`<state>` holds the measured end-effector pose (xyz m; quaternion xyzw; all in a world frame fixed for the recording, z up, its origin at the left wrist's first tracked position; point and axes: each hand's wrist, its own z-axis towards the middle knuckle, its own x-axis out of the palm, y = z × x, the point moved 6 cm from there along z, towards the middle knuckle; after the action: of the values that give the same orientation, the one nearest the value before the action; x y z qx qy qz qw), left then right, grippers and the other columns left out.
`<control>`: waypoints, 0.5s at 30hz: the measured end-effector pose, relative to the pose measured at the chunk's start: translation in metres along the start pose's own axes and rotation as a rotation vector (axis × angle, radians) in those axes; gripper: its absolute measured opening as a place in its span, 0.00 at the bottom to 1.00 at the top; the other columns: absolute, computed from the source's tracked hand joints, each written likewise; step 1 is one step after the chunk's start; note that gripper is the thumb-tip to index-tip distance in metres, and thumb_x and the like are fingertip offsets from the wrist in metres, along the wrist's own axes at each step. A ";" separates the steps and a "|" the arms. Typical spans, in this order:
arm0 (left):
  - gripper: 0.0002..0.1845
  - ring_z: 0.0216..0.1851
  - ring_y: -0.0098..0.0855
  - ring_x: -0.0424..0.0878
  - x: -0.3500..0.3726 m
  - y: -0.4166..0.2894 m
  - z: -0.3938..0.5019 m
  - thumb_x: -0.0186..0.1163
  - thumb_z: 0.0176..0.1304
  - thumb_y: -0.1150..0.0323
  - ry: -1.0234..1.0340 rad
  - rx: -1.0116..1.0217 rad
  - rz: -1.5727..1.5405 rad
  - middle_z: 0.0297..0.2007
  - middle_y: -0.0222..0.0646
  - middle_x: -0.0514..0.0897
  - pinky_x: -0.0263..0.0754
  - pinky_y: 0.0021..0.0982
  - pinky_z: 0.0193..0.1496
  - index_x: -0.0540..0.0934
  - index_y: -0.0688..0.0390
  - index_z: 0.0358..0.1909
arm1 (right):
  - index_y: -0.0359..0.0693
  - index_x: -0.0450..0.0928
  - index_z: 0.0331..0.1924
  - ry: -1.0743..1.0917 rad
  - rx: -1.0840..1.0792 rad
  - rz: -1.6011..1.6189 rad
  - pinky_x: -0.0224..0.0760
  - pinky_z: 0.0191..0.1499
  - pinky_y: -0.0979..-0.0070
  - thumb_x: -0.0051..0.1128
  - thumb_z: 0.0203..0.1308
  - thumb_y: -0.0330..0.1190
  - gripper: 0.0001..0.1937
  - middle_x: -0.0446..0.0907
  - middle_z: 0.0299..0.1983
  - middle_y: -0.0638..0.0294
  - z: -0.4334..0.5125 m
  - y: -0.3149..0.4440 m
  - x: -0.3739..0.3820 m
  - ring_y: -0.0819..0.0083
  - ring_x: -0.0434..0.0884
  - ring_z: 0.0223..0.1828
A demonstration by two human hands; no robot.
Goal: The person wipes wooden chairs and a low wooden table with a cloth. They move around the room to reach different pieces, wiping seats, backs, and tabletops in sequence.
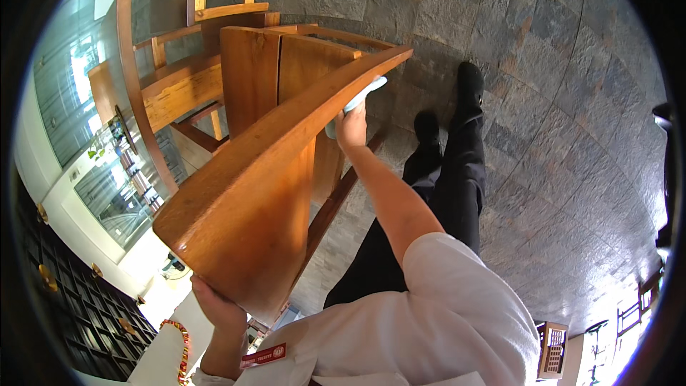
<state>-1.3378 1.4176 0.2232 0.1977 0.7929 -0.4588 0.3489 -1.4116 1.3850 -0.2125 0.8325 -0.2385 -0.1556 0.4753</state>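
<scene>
A wooden chair (252, 171) with a broad, curved top rail on its back stands close before me, tilted in the view. My right hand (352, 123) is shut on a pale blue cloth (366, 93) and presses it against the side of the rail near its far end. At the near end, lower left, my left hand (221, 305) grips the lower corner of the chair's back; some of its fingers are hidden behind the wood. The seat boards (249, 75) show beyond the back.
More wooden chairs (182, 80) and a glossy tabletop edge (131, 75) are at the left and upper left. Grey stone-look tiles (536, 134) cover the floor, with my black shoes (469, 83) on them. A dark lattice (69, 289) is at the lower left, a wooden cabinet (552, 351) at the lower right.
</scene>
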 end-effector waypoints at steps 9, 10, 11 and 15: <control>0.26 0.57 0.28 0.69 0.010 -0.009 0.001 0.31 0.74 0.51 0.253 0.092 -0.168 0.56 0.33 0.72 0.61 0.33 0.61 0.65 0.59 0.60 | 0.26 0.50 0.65 0.984 0.406 -0.479 0.54 0.63 0.54 0.47 0.64 0.40 0.33 0.60 0.59 0.34 -0.231 -0.080 0.020 0.41 0.60 0.62; 0.27 0.55 0.29 0.70 0.012 -0.009 0.001 0.31 0.73 0.50 0.246 0.094 -0.170 0.54 0.35 0.73 0.62 0.32 0.59 0.65 0.61 0.59 | 0.26 0.51 0.65 1.019 0.195 -0.533 0.51 0.65 0.55 0.45 0.64 0.41 0.33 0.59 0.61 0.34 -0.253 -0.071 0.019 0.42 0.57 0.65; 0.29 0.53 0.30 0.71 0.012 -0.009 0.002 0.32 0.73 0.49 0.196 0.085 -0.137 0.52 0.37 0.74 0.64 0.32 0.57 0.66 0.64 0.57 | 0.26 0.51 0.66 1.141 0.057 -0.665 0.48 0.67 0.55 0.43 0.65 0.42 0.33 0.57 0.63 0.35 -0.273 -0.070 0.020 0.43 0.54 0.67; 0.31 0.48 0.30 0.75 0.015 -0.008 0.002 0.36 0.71 0.47 0.058 0.062 -0.148 0.47 0.39 0.77 0.67 0.31 0.53 0.68 0.67 0.54 | 0.27 0.55 0.64 1.289 0.011 -0.441 0.43 0.70 0.59 0.40 0.66 0.43 0.31 0.52 0.66 0.35 -0.306 -0.051 0.027 0.46 0.48 0.71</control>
<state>-1.3525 1.4118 0.2159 0.1622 0.8006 -0.5016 0.2848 -1.2275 1.6119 -0.1042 0.7905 0.2667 0.2795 0.4753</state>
